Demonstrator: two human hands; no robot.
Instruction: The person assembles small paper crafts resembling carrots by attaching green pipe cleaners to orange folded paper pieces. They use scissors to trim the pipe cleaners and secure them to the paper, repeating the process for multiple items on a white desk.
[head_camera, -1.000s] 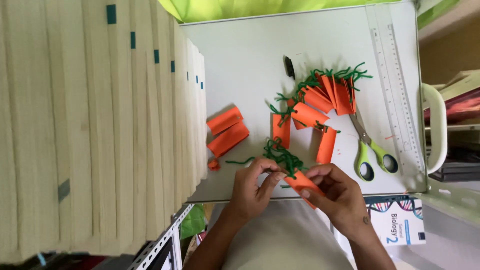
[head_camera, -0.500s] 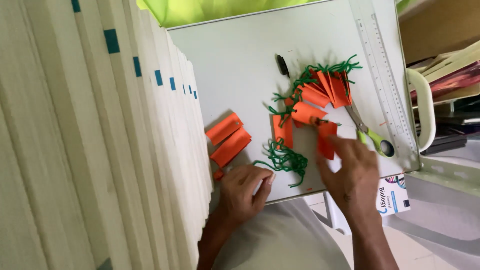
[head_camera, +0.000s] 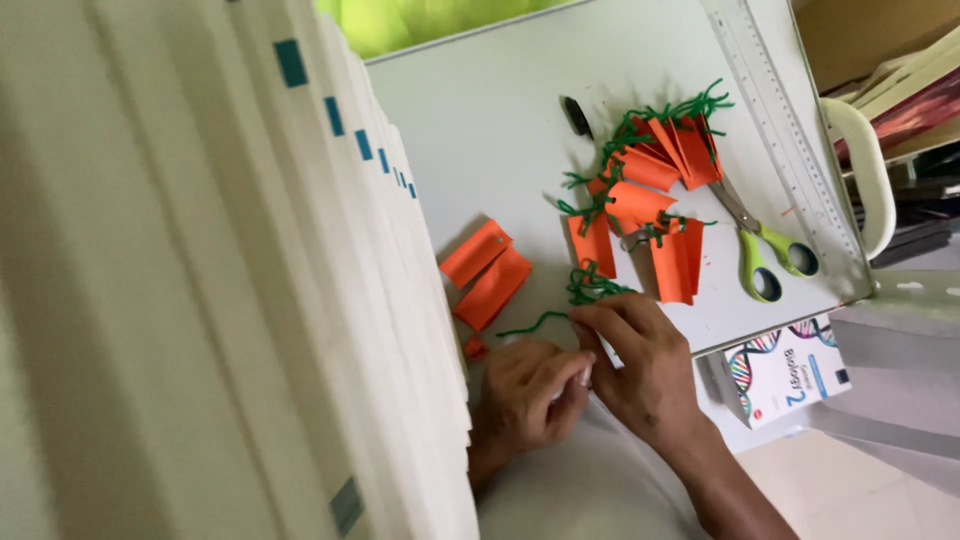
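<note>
Green yarn (head_camera: 585, 290) under the right hand's (head_camera: 640, 365) loosely curled fingers could snag and drag; the left hand (head_camera: 530, 395), seemingly pinching something small, might drop it.

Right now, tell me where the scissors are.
In the head view, the scissors lie on the right side of the white table, between the orange paper pieces and the clear ruler, green handles toward the person.

our left hand (head_camera: 530, 395) sits low near the bottom edge, fingers curled in loose, knuckles up | our right hand (head_camera: 640, 365) is right beside it, touching, back of the hand up, fingers stretched forward with the tips pinched together | right forearm runs off toward the lower right corner, bare
</note>
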